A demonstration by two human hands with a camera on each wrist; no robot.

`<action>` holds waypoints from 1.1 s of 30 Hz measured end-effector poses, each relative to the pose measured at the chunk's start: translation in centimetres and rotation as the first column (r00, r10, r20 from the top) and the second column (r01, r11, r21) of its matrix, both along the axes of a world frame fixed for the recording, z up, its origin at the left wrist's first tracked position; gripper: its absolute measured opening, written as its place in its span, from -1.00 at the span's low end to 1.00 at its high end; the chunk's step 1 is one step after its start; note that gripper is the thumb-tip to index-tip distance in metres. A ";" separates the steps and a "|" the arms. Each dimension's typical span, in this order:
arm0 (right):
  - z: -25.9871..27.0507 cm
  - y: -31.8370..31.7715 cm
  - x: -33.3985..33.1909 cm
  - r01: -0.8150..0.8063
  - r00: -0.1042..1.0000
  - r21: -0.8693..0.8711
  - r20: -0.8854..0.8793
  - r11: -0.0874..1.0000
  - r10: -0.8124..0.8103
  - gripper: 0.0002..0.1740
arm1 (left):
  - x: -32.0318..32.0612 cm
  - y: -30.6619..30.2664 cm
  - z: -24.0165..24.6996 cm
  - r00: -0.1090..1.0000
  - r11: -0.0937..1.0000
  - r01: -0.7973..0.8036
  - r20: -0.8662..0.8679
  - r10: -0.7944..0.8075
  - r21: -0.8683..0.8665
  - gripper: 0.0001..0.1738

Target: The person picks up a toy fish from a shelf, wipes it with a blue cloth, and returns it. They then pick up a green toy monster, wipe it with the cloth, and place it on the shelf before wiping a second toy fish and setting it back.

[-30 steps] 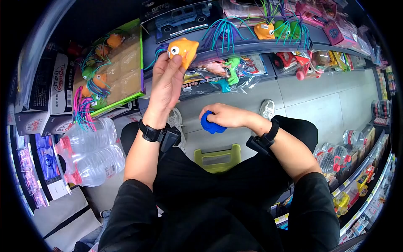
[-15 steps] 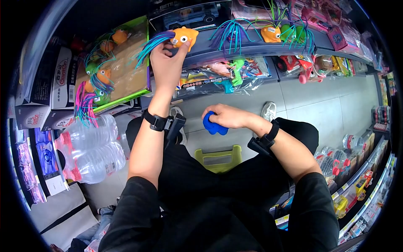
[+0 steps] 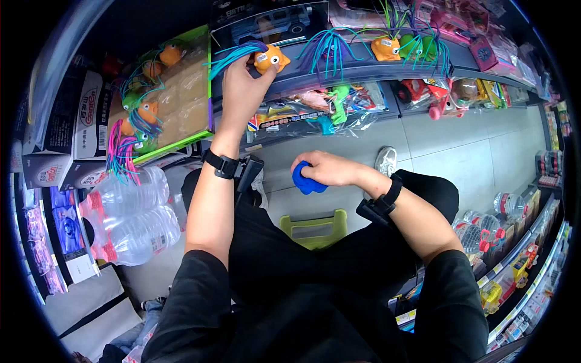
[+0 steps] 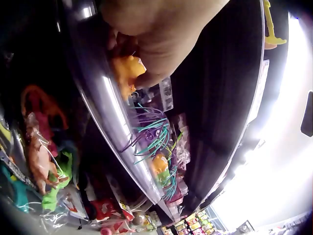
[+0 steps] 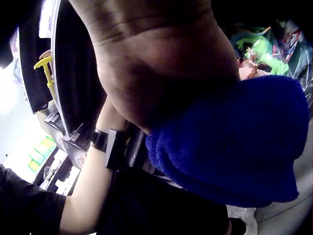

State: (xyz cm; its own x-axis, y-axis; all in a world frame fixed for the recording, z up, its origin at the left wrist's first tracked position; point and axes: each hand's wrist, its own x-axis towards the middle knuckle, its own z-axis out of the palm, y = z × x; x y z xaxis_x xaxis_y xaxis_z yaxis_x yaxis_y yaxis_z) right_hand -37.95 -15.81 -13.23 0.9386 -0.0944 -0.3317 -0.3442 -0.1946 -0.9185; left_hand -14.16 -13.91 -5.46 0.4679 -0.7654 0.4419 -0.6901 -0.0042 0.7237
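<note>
The left hand (image 3: 244,91) holds an orange fish toy (image 3: 270,60) with big white eyes at the shelf's front edge, its teal and purple strands spreading to the left. In the left wrist view the same toy (image 4: 128,71) shows beneath the thumb, beside the shelf edge. Over the floor, the right hand (image 3: 330,169) grips a bunched blue cloth (image 3: 308,179); the right wrist view shows that cloth (image 5: 234,142) hanging thick and folded from the hand. A purple stringy toy (image 3: 330,52) sits on the shelf to the right of the orange one.
A green-edged tray (image 3: 175,147) with several fish toys stands at left, above large water bottles (image 3: 134,236). Orange (image 3: 385,48) and green toys sit farther right on the shelf. Bagged toys (image 3: 315,109) lie on the lower level. A green stool (image 3: 313,232) stands between the legs.
The left hand has carried the orange toy slightly right from its earlier place and lowered it to the shelf edge, with its strands swung left. The right hand stays nearly still with the cloth.
</note>
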 end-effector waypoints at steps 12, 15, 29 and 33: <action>0.0 0.0 -0.2 0.008 1.000 -0.020 0.017 1.000 -0.008 -0.61 | 0.5 0.9 -0.8 0.941 0.995 -0.101 0.325 0.095 0.001 -0.56; 0.3 -0.1 -0.2 0.013 1.000 -0.024 0.023 1.000 -0.012 -0.61 | -0.8 2.6 0.0 0.904 0.983 -0.182 0.391 0.171 -0.009 -0.69; 0.4 0.2 0.2 -0.009 1.000 -0.066 0.007 0.998 0.009 -0.62 | 0.5 1.2 0.4 0.900 0.983 -0.115 0.404 0.164 -0.144 -0.71; -0.2 0.3 -0.1 0.014 1.000 -0.067 0.022 0.998 -0.013 -0.62 | 0.4 0.7 0.5 0.980 0.984 -0.161 0.110 0.169 -0.078 -0.74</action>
State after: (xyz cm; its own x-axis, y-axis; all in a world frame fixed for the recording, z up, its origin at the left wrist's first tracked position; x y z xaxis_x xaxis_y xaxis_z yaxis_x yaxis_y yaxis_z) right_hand -38.00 -15.52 -13.46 0.9438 -0.1286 -0.3044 -0.3279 -0.2510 -0.9107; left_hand -13.78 -13.23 -4.99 0.5282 -0.6478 0.5490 -0.7629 -0.0781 0.6418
